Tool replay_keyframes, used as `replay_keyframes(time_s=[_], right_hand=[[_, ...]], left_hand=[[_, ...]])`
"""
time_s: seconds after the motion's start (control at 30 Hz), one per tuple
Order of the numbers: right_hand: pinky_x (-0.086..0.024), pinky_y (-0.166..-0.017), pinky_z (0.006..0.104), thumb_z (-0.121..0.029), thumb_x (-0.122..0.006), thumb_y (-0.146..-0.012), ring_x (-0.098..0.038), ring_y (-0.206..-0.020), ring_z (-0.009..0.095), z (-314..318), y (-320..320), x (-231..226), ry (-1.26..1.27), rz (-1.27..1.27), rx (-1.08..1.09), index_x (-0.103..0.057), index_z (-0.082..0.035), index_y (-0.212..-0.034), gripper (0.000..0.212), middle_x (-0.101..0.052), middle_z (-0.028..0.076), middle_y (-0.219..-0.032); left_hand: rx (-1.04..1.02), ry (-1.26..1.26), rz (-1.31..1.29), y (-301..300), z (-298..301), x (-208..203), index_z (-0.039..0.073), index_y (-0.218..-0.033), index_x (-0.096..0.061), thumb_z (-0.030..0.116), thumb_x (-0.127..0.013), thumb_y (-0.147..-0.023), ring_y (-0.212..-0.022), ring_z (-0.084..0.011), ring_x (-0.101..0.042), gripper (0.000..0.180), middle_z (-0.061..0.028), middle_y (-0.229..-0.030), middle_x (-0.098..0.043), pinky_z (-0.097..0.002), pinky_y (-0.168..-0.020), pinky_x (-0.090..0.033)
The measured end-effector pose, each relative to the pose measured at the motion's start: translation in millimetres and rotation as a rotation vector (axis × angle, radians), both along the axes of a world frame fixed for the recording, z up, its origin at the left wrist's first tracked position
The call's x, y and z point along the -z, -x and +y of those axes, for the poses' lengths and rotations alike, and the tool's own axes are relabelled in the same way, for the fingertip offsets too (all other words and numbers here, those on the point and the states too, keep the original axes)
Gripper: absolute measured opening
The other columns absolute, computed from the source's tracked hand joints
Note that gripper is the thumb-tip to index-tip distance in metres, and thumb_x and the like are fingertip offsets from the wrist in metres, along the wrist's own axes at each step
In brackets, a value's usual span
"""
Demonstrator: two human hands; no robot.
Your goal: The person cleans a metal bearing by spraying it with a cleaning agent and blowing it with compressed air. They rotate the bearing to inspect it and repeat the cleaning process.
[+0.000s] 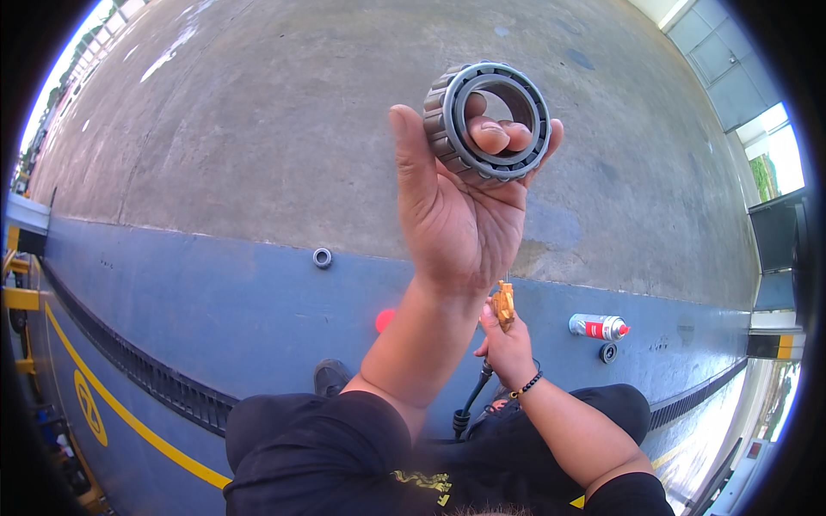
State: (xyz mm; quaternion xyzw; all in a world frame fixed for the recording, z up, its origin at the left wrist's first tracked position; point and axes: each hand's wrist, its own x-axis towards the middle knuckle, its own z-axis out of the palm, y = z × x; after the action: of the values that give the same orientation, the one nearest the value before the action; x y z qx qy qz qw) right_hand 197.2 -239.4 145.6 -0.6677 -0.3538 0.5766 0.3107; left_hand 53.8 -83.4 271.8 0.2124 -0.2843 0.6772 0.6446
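My left hand [460, 206] is raised out in front with its palm turned up, holding a tapered roller bearing [440, 120]. Some of its fingers pass through the bearing's bore, while the thumb stands off to the left side. The steel ring is tilted so that its face and the rollers along its left side show. Lower and nearer, my right hand [508, 348] is wrapped round a yellow air blow gun [503, 301]. A dark hose [475, 391] runs down from the gun toward my legs. The gun's thin nozzle is partly hidden behind my left wrist.
A small ring-shaped part [322, 258] lies on the blue floor strip at left. To the right are a spray can [600, 327] lying on its side and a small dark bearing [609, 353]. A red round object [385, 321] sits beside my left forearm. A drain grate [172, 387] crosses the floor.
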Motion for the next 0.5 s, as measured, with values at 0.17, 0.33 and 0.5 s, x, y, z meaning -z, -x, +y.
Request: replay_keyframes(time_s=[0.17, 0.33, 0.5], right_hand=[[-0.056, -0.078, 0.0356, -0.042, -0.071, -0.090, -0.064, -0.092, 0.028, 5.8, -7.9, 25.4, 0.034, -0.247, -0.252, -0.049, 0.005, -0.134, 0.068, -0.047, 0.023, -0.131], [-0.041, -0.107, 0.0443, -0.036, -0.075, -0.083, -0.052, -0.123, 0.045, 10.0, -25.3, 54.5, -0.008, -0.575, -0.605, -0.045, 0.005, -0.137, 0.073, -0.050, 0.030, -0.133], [-0.043, -0.106, 0.0446, -0.033, -0.072, -0.085, -0.052, -0.125, 0.043, 17.3, -42.0, 102.3, 0.004, -0.434, -0.724, -0.047, 0.003, -0.138, 0.068, -0.055, 0.029, -0.132]], left_hand=[[-0.097, -0.111, 0.102, -3.0, 0.0, -3.4, -0.001, -0.134, -0.051, 0.041, -0.040, -0.106, -0.126, -0.0257, -0.059, 0.052, -0.0153, -0.124, -0.067, -0.0542, -0.117, -0.032], [-0.171, 0.028, 0.437, -14.7, -26.8, -23.5, -0.010, -0.143, -0.038, 0.016, -0.053, -0.097, -0.132, -0.0356, -0.052, 0.055, -0.0289, -0.136, -0.054, -0.0484, -0.113, -0.037], [0.032, 0.004, 0.586, -37.3, -35.1, -19.4, -0.003, -0.141, -0.042, 0.011, -0.066, -0.091, -0.130, -0.0259, -0.053, 0.057, -0.0248, -0.137, -0.056, -0.0341, -0.108, -0.039]])
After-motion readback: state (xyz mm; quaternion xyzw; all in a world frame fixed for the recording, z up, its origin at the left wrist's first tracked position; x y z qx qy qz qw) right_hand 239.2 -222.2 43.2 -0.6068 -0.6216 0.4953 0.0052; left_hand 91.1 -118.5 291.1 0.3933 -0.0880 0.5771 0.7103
